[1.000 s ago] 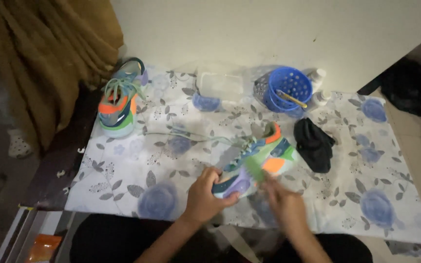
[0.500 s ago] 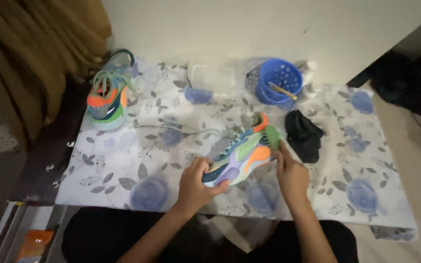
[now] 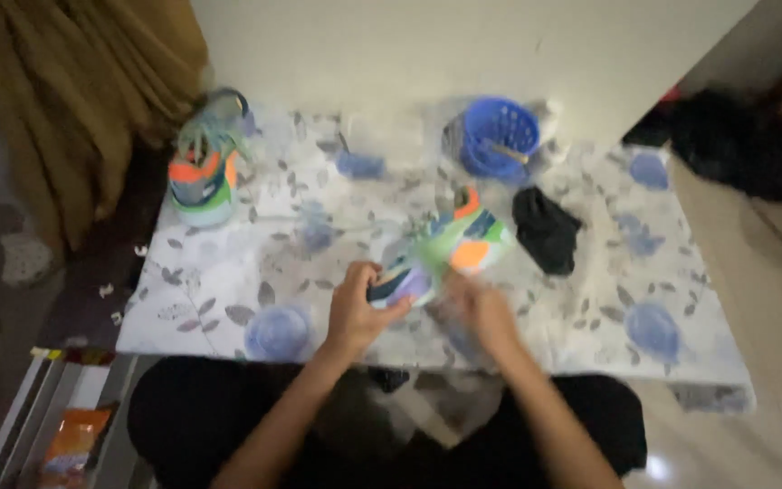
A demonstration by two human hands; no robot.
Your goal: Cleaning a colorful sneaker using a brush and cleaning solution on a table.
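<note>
Both hands on the colourful sneaker

Left of the sneaker point(image 3: 441, 254), its twin point(image 3: 203, 181) sits far off. Left hand point(image 3: 355, 312) fingers wrap the toe; right hand point(image 3: 481, 312) is blurred, grip unclear. Looks mid-handling over the tabletop point(image 3: 228, 290); black cloth point(image 3: 545, 237) just right

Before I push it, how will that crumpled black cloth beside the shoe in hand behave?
The crumpled black cloth lies slumped and shapeless, so it is probably floppy and light. On the flowered sheet it would likely drag and bunch rather than slide cleanly. It looks flat, so rolling or tipping seems unlikely.
</note>
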